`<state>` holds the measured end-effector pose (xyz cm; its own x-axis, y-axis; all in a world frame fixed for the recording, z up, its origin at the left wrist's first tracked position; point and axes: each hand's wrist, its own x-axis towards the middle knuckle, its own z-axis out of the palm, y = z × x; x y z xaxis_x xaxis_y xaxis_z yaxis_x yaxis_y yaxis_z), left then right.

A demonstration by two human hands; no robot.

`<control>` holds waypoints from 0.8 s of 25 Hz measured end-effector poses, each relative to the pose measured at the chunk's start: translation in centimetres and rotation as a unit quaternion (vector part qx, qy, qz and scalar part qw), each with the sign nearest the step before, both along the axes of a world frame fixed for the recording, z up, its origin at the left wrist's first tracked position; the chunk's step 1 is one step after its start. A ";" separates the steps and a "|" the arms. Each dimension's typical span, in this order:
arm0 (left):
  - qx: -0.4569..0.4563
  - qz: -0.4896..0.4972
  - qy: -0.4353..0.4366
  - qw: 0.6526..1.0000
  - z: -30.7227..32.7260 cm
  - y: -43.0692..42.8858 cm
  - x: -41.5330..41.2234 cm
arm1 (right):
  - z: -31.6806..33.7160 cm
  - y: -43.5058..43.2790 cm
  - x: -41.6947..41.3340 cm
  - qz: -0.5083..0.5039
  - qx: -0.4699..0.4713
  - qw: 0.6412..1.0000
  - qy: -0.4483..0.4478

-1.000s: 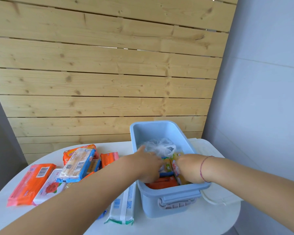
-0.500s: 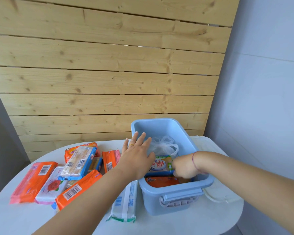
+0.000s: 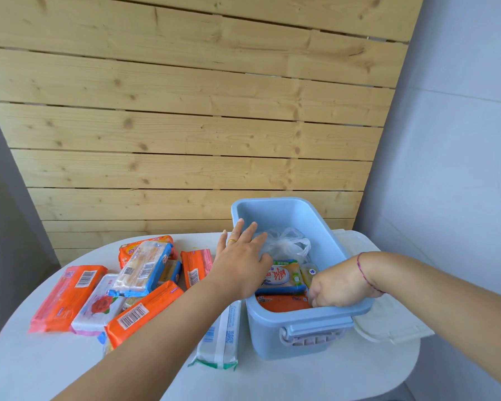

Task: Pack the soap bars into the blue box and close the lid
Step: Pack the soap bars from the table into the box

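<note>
The blue box [image 3: 272,337] stands open on the white table [image 3: 301,380]. Inside lie a yellow pack with a blue edge [image 3: 281,277], an orange pack [image 3: 281,303], a small yellow pack [image 3: 309,272] and a clear plastic bag [image 3: 287,244]. My left hand [image 3: 240,264] hovers over the box's left rim, fingers spread, holding nothing. My right hand [image 3: 339,287] reaches into the near right corner with its fingers curled down; the fingertips are hidden. Several soap packs lie left of the box: a long orange one [image 3: 67,296], a white rose one [image 3: 99,305], an orange barcode one [image 3: 142,311].
The white lid [image 3: 388,322] lies flat on the table, right of the box. A white and green pack [image 3: 220,337] sits against the box's left wall. A wooden slat wall [image 3: 185,125] rises behind the table, and a grey wall [image 3: 460,140] stands on the right.
My left hand has lifted out of the box and opened over its left rim. The yellow pack that stood upright now lies flat inside. My right hand has sunk toward the near right corner.
</note>
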<state>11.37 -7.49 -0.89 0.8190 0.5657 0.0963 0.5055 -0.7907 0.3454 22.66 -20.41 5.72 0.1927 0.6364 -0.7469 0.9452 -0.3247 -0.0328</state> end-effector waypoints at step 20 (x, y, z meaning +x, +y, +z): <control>-0.110 0.280 -0.255 0.919 -2.3 7.6 -16.8 | -0.2 4.7 -12.3 0.066 0.594 0.799 0.061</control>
